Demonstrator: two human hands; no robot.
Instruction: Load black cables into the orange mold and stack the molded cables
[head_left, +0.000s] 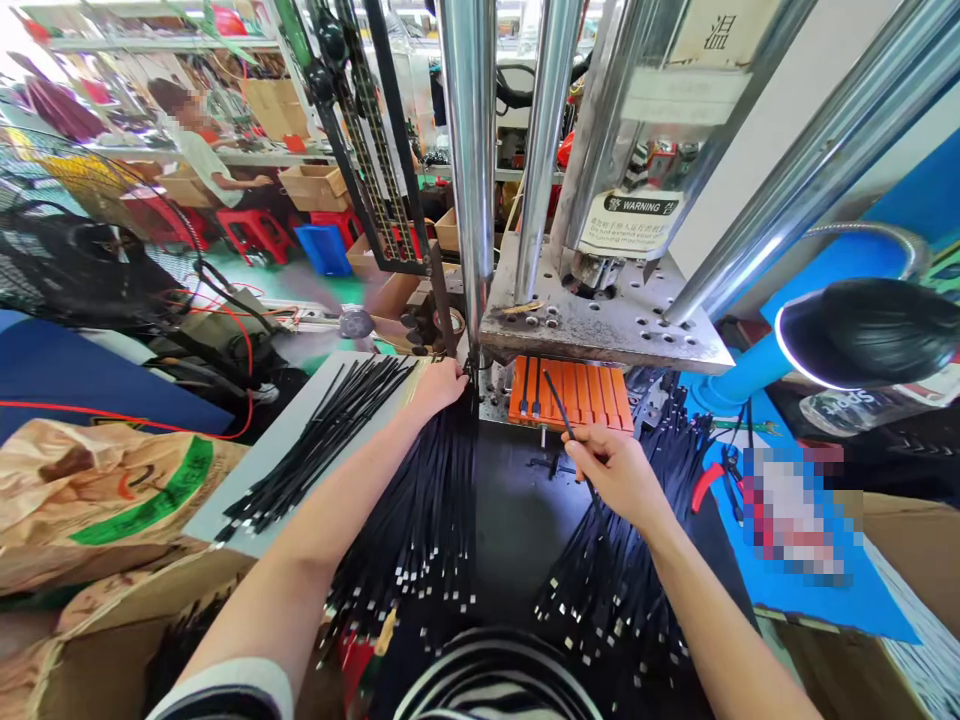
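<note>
Right hand (611, 475): narrow grip on one black strip (557, 400), slanting over the orange block (611, 395).
Left hand (442, 384): by the upper end of the left strip pile (442, 500); I cannot tell whether its grip holds any.
Orange block: best to lay the strip flat, parallel to the two strips (535, 405) there.
Metal plate (600, 330): overhead; keep hands clear.

Bright, with glare on metal columns (469, 150)

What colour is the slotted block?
The slotted block is orange, seen best in the head view.
</note>
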